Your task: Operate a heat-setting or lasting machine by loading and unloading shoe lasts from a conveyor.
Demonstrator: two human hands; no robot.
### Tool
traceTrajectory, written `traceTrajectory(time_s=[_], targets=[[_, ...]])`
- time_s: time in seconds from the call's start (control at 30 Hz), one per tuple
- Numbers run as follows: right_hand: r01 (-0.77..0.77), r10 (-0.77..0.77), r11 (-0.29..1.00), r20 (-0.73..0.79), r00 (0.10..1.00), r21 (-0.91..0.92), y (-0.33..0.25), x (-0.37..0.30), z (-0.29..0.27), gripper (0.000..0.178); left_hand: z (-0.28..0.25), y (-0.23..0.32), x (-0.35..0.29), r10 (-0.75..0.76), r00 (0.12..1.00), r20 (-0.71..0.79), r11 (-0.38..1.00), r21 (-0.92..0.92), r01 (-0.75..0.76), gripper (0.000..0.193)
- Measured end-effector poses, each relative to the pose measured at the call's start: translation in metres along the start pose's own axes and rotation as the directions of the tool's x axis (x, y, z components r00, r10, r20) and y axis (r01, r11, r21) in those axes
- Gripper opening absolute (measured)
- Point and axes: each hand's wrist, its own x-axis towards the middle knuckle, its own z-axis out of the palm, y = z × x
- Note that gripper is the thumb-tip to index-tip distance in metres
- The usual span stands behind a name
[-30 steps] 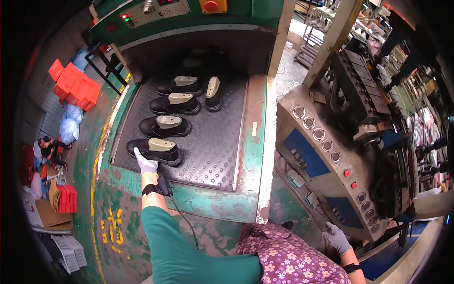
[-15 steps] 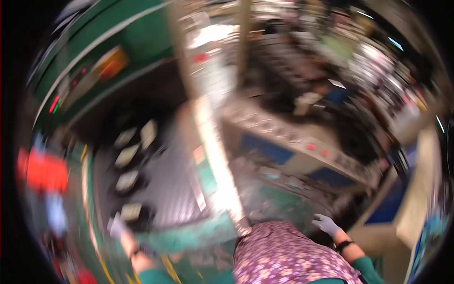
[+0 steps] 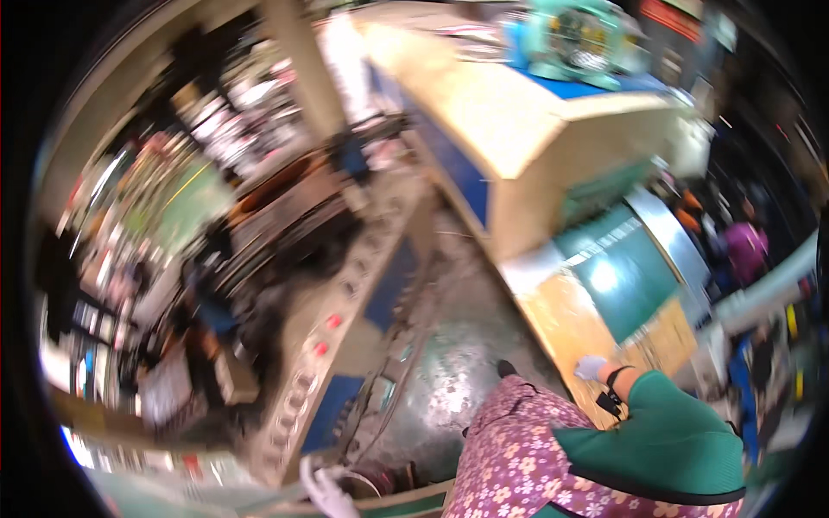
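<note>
Holding our right hand (image 3: 591, 368) by the wooden worktop (image 3: 561, 318) — we cannot tell whether its fingers grip — we have our left hand (image 3: 328, 495) part-open, nothing visibly picked up yet.

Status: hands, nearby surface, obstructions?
Left hand open, at picture's bottom edge. Right hand at wooden top, grip unclear. Green surface beyond it; blur leaves obstructions uncertain.

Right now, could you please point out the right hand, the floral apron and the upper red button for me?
Right hand (image 3: 591, 369): head view, middle of the gloved hand.
Floral apron (image 3: 508, 445): head view, front of its patterned fabric.
Upper red button (image 3: 334, 321): head view, the button's face.
</note>
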Motion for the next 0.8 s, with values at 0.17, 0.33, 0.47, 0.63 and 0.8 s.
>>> traceTrajectory(time_s=[0.17,0.33,0.47,0.63,0.8], targets=[[-0.563,0.633,0.545,0.135,0.762,0.622,0.029,-0.060,0.051,0.056,0.227,0.074,0.030,0.122,0.569,0.813,0.993,-0.096,-0.075,0.033],[-0.430,0.934,0.258,-0.110,0.340,0.865,0.076,-0.065,0.102,0.071,0.423,0.142,-0.005,0.261,-0.078,0.962,0.905,-0.272,-0.326,0.035],[-0.461,0.987,0.091,-0.020,0.157,0.883,0.111,-0.050,0.153,0.075,0.584,0.194,-0.060,0.276,-0.306,0.911,0.919,-0.343,-0.195,0.037],[-0.434,0.999,0.025,-0.038,-0.022,0.900,0.109,-0.023,0.151,0.071,0.781,0.266,-0.110,0.340,-0.183,0.923,0.933,-0.355,-0.058,0.042],[-0.520,0.998,-0.064,0.040,-0.058,0.852,0.110,-0.024,0.153,0.071,0.979,0.366,-0.115,0.699,0.172,0.695,0.643,-0.505,-0.576,0.042]])
